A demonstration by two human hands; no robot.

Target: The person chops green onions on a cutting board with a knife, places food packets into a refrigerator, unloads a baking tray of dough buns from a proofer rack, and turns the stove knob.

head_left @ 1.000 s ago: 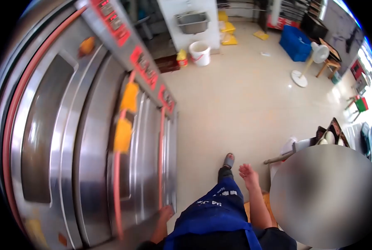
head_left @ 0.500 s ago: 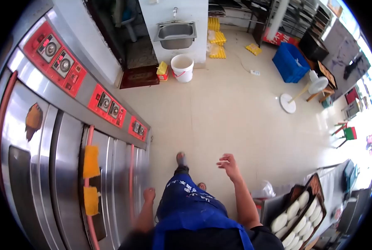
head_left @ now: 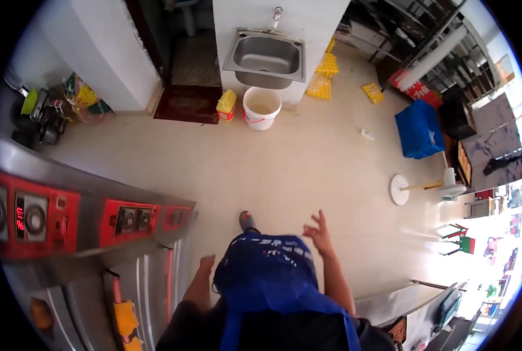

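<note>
My right hand (head_left: 317,232) is held out over the tiled floor (head_left: 284,175), fingers apart and nothing in them. At my other side, my left hand (head_left: 207,262) hangs beside the blue apron (head_left: 267,260), near the steel oven (head_left: 153,281). Its fingers are small and blurred, so their pose is unclear; no object shows in it. Neither hand touches anything that I can see. One shoe (head_left: 247,220) sticks out in front of the apron.
Ahead are a wall sink (head_left: 270,55), a white bucket (head_left: 261,111) and a yellow-red container (head_left: 226,106). A blue crate (head_left: 419,131) and white fan (head_left: 399,189) stand right. Red oven panels (head_left: 129,222) line the left; a steel table (head_left: 384,307) is at lower right.
I have moved forward: the sink and bucket look larger, and the oven has slid back on the left. The trays of pale dough at lower right have mostly left view. My right hand stays open.
</note>
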